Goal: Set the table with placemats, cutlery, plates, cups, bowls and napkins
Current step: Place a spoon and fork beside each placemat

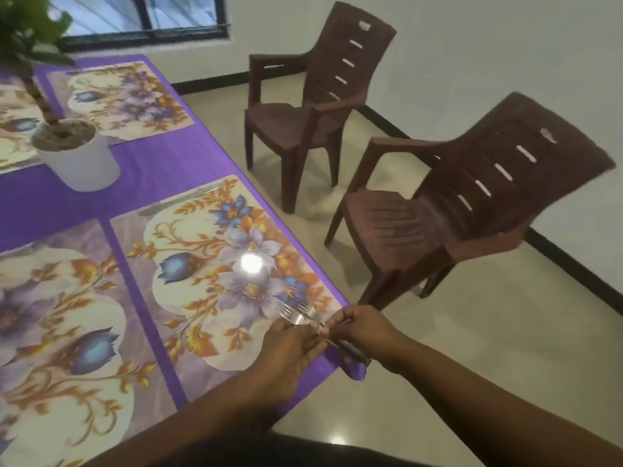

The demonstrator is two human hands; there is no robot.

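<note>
A: Where do the hands stand, and what do they hold?

B: Both meet at the near right corner of the tabletop (161,170), which is draped in a purple cloth. The left hand (290,345) and the right hand (364,332) share a small bunch of forks (298,315); the tines point out over the edge of the nearest placemat (209,264), and dark handles stick out under the right hand.

A: And the fingers?

B: The left fingers (312,345) curl narrowly round the middle of the forks. The right fingers (332,323) pinch the shafts just behind the heads. How many forks there are cannot be told through the blur.

A: What else is laid?

B: A knife (180,200) lies on the far edge of that floral placemat. A second placemat (60,332) sits just left of it, a third (121,99) farther up the right side, and part of a fourth (13,129) shows at the left edge. A white pot (81,160) with a green plant stands between them.

A: Beyond the tabletop?

B: Two brown plastic chairs (455,214) stand apart from it on a pale floor.
</note>
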